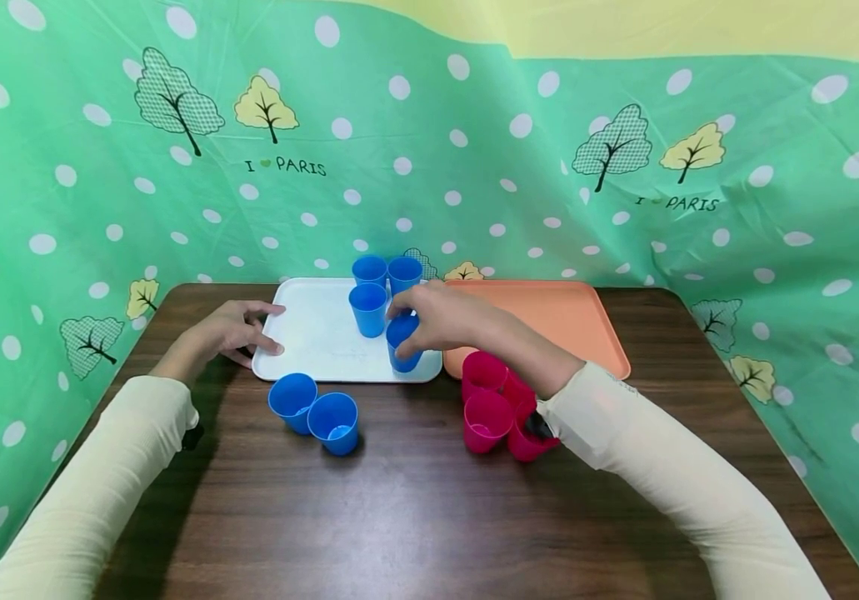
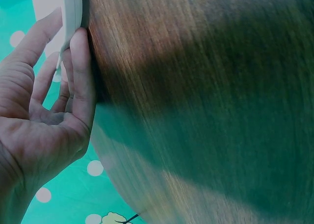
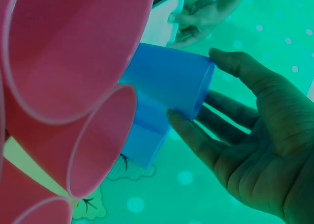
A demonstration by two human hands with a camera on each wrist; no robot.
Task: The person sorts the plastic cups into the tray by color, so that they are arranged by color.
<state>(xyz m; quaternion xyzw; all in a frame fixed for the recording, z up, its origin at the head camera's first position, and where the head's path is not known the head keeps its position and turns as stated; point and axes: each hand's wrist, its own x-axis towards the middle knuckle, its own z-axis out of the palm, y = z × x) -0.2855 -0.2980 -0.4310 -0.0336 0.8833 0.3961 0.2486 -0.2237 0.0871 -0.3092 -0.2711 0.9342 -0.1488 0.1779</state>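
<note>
Three smooth, tapered blue plastic cups [image 1: 367, 312] stand on a white, round-cornered plastic tray [image 1: 312, 337]; the right hand [image 1: 447, 317] pinches a matching blue cup [image 1: 403, 357] near its round rim, at the tray's near right corner. The left hand [image 1: 228, 329] grips the tray's left edge, thumb and fingertips on it. Glossy, deep-pink plastic cups [image 1: 487, 423] cluster on the dark, wood-grained table [image 1: 399, 517].

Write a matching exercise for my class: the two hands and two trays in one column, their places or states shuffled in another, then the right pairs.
1. Left hand
2. Right hand
3. Orange rectangular tray
4. White rectangular tray

A. Beside the other tray, to its right
B. Holding a round blue cup
C. Bearing other blue cups
D. Gripping a tray's left edge

Pairs: 1-D, 2-B, 3-A, 4-C
</note>
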